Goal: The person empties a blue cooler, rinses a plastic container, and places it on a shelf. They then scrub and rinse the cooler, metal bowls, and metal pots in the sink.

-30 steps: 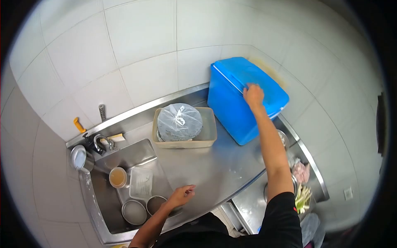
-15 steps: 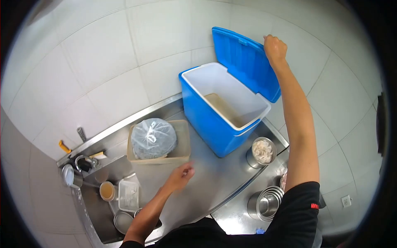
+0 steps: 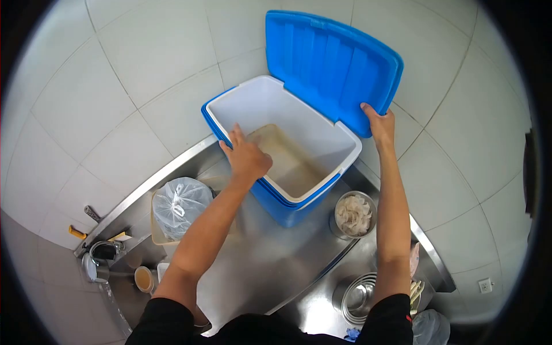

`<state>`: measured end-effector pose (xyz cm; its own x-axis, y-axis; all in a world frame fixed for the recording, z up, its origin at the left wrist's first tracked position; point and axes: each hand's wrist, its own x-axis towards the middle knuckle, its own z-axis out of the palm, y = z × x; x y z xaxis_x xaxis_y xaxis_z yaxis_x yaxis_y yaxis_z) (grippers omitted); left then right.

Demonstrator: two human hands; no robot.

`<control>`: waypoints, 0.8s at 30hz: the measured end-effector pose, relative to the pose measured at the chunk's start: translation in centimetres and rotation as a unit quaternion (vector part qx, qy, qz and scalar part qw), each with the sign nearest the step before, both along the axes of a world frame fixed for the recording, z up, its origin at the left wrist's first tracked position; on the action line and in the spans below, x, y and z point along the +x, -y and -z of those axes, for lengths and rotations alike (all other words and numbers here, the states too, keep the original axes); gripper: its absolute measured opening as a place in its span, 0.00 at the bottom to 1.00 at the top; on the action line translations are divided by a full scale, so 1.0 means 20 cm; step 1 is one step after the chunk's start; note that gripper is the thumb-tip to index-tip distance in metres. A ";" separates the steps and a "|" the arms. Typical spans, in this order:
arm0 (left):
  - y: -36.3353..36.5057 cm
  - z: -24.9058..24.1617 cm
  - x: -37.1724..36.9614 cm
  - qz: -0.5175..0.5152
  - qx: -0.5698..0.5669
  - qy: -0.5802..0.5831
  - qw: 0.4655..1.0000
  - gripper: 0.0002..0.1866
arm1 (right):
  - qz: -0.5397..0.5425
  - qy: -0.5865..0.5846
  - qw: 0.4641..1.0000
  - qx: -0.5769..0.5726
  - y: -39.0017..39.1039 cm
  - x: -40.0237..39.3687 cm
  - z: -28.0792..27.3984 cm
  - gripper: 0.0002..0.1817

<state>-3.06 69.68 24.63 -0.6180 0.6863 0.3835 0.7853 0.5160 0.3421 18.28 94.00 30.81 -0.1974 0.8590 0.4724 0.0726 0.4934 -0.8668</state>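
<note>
A blue cooler box (image 3: 275, 208) with a white inner wall stands on the steel counter, its blue lid (image 3: 328, 63) swung up toward the tiled wall. Down inside, the cooler's floor looks tan. My right hand (image 3: 380, 123) grips the lid's edge near the right hinge, thumb on the inner face and the other fingers hidden behind. At the front left rim, my left hand (image 3: 248, 158) reaches over the opening with its fingers apart, holding nothing.
Left of the cooler is a plastic-wrapped round tub (image 3: 183, 204) in a beige tray (image 3: 156, 230). A steel pot (image 3: 339, 230) of pale, shredded-looking food stands at the right, nested steel pots (image 3: 359, 299) nearer me. At far left, the sink (image 3: 123, 305) holds a cup of brown liquid (image 3: 144, 279).
My left hand has moved up from beside the tray to the cooler's rim. The lid stands farther back, and my right hand has shifted lower along its edge. The view has shifted.
</note>
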 end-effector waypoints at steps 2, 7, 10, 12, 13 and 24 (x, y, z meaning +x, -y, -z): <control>0.02 0.00 0.01 -0.024 0.006 -0.019 1.000 0.31 | -0.005 -0.033 0.999 -0.040 0.04 -0.02 0.01 0.22; 0.17 0.00 0.04 -0.009 -0.045 0.057 0.997 0.23 | 0.051 -0.074 0.993 0.071 0.27 -0.03 -0.01 0.13; 0.40 0.14 0.03 0.025 0.140 -0.103 0.984 0.31 | 0.044 -0.094 0.989 0.106 0.51 -0.01 -0.09 0.11; 0.54 0.25 0.13 -0.011 0.292 0.204 0.934 0.33 | 0.034 -0.111 0.986 0.121 0.61 -0.03 -0.15 0.10; 0.58 0.29 0.16 -0.037 0.415 0.481 0.771 0.36 | 0.027 -0.133 0.981 0.135 0.66 -0.04 -0.18 0.10; 1.03 0.27 0.35 -0.049 0.563 0.711 0.419 0.21 | -0.147 -0.018 0.872 0.466 1.63 -0.42 -0.82 0.15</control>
